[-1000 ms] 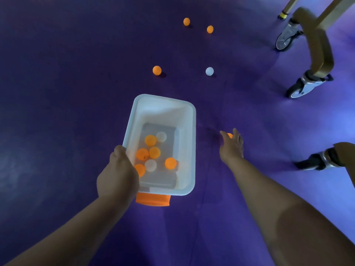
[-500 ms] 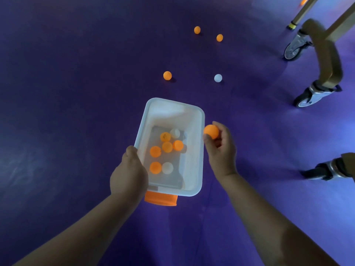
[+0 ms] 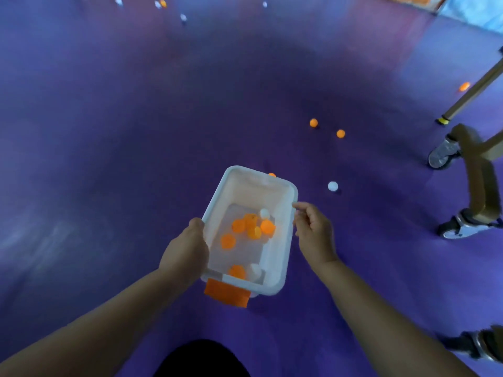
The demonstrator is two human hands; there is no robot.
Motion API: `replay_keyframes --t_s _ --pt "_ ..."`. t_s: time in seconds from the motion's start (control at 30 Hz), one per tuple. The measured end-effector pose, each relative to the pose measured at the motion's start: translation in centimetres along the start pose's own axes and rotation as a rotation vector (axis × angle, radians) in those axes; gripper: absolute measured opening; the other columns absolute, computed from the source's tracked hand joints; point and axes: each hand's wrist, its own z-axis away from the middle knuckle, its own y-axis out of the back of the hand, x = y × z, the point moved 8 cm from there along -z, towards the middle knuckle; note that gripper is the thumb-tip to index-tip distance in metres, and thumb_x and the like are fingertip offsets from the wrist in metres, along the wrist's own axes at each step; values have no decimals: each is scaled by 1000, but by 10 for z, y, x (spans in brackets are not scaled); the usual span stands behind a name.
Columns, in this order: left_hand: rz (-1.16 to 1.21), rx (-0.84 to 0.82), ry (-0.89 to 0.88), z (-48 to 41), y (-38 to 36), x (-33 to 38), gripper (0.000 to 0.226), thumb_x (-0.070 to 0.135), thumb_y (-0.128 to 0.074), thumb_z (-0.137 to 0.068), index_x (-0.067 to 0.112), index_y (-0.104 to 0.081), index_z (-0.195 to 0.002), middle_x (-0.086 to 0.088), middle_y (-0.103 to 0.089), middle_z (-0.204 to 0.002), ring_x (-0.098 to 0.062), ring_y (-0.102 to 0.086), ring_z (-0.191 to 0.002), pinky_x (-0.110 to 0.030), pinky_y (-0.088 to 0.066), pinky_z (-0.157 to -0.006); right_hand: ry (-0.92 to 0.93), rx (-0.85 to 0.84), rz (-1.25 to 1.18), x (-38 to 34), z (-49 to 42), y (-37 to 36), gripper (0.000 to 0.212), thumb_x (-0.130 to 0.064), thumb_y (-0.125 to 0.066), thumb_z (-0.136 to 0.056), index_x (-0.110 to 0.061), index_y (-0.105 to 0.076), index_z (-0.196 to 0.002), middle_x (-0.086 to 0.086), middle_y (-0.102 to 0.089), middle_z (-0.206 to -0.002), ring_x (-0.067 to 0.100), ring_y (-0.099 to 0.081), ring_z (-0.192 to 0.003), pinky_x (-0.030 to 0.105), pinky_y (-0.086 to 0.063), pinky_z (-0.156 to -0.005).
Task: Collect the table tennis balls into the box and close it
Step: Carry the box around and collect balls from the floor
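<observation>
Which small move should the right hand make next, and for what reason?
Probably reach the right hand forward to the white ball on the floor. The hand holds nothing beside the box, and that ball seems the closest loose one.

You have one view, worn on your head, facing forward and steeply down at the floor (image 3: 109,148). It sits close over your left hand (image 3: 185,251), right hand (image 3: 315,235) and the box (image 3: 279,248), low of centre.

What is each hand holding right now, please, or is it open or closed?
Left hand: grips the white box by its left rim.
Right hand: open, loosely curled, holding nothing, beside the box's right rim.
</observation>
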Motion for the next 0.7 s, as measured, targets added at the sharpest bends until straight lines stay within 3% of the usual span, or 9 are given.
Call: replay_keyframes --t_s 0.1,0.17,0.27,0.37,0.47,0.6,0.7 --pt "-18 43 19 -2 64 7 17 8 -34 -93 17 -35 -108 -2 -51 -80 -19 -50 -67 -32 -39 -54 83 -80 17 -61 -29 -14 23 -15 -48 -94 -18 -65 -108 -9 -63 -89 8 -58 -83 19 -44 -69" --pt "-38 86 47 -5 105 3 18 9 -35 -91 17 -36 -108 -4 -52 -81 -21 -52 -69 -35 -44 -59 135 -105 2 -99 -43 -23 22 -13 -48 -94 -19 -66 -105 -10 -63 -88 8 -58 -83 16 -42 -67" --pt "-55 147 46 -14 156 -7 14 9 -35 -90 11 -39 -104 -9 -56 -90 -27 -53 -76 -38 -46 -70 207 -135 -47 -143 -57 -38 20 -13 -49 -94 -22 -65 -103 -16 -62 -91 2 -59 -86 13 -44 -68" --pt "-133 150 57 -35 193 -16 26 6 -37 -92 6 -43 -118 -16 -60 -108 -35 -58 -95 -35 -44 -76 269 -107 -59 -171 -65 -51 19 -13 -51 -93 -22 -64 -102 -20 -59 -94 -3 -57 -89 7 -43 -70" --pt "-179 145 60 -60 211 -20 25 3 -37 -93 3 -41 -117 -16 -57 -104 -34 -58 -96 -31 -39 -71 259 -101 -76 -172 -74 -68 20 -9 -51 -93 -20 -64 -102 -19 -59 -92 -3 -58 -87 6 -44 -69" --pt "-167 148 23 -111 198 -23 6 4 -36 -94 10 -34 -92 -9 -51 -85 -27 -48 -76 -34 -37 -67 121 -82 -23 -134 -100 -80 21 -9 -51 -92 -21 -64 -102 -14 -61 -93 10 -62 -87 25 -52 -75" --pt "-112 129 -37 -157 178 -15 6 11 -32 -96 12 -33 -90 -6 -50 -83 -26 -51 -74 -38 -42 -67 4 -58 76 -94 -127 -79 20 -10 -50 -92 -20 -64 -101 -11 -61 -97 10 -60 -90 24 -50 -75"
